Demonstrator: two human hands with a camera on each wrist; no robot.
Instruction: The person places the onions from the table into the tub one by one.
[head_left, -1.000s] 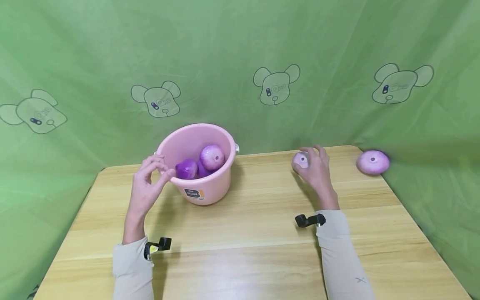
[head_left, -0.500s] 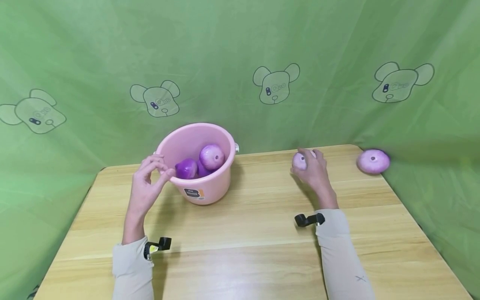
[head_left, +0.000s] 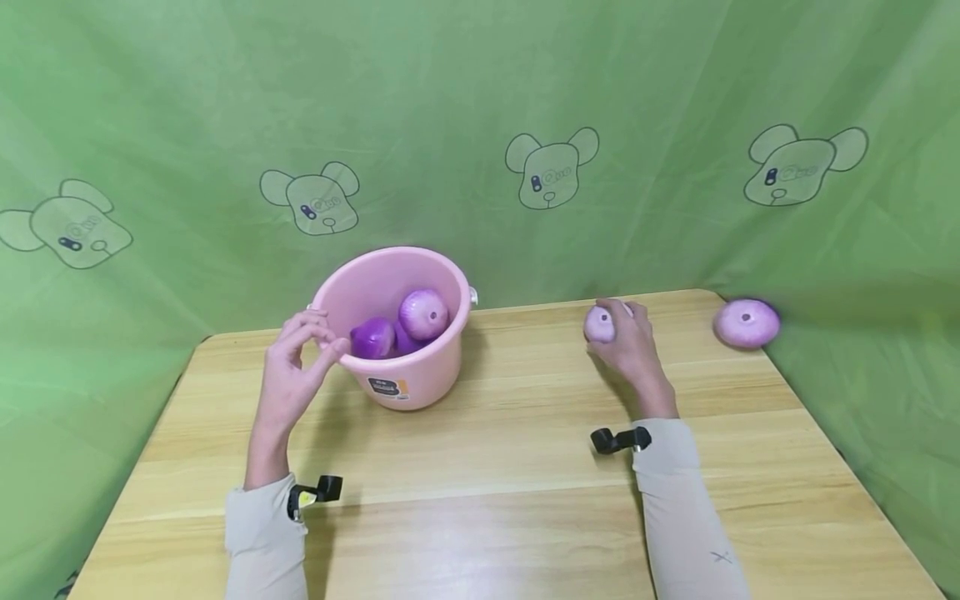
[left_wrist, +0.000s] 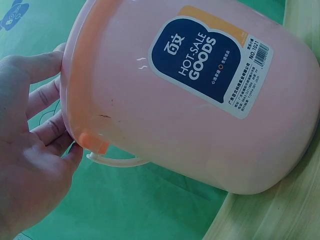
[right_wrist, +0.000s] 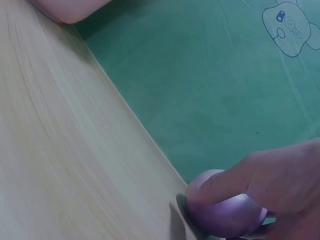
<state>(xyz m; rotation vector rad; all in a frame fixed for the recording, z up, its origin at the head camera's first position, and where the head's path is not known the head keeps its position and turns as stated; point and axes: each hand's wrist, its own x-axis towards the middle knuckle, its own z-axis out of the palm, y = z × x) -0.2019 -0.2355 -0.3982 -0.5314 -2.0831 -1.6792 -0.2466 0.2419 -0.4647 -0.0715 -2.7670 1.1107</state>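
My left hand [head_left: 291, 375] pinches the rim of a pink bucket [head_left: 431, 383] from its left side. In the left wrist view, thumb and fingers bend over the lip of the bucket [left_wrist: 130, 115], beside its label. A few purple onions [head_left: 423, 315] lie inside the bucket, partly hidden by one another and the front wall. Over to the right, my right hand [head_left: 636, 346] grips a purple onion [head_left: 598, 325] near the table's back edge. The right wrist view has the thumb across this onion [right_wrist: 227, 217], whose far side the hand covers.
Another purple onion [head_left: 747, 325] sits at the back right corner of the wooden table [head_left: 480, 517]. Green cloth [head_left: 450, 108] printed with bear heads hangs close behind and along the sides. The bucket's white handle [left_wrist: 120, 161] hangs down outside it.
The right hand's fingers have come down and closed around the onion, shifting slightly left. My left hand and the bucket have stayed in place.
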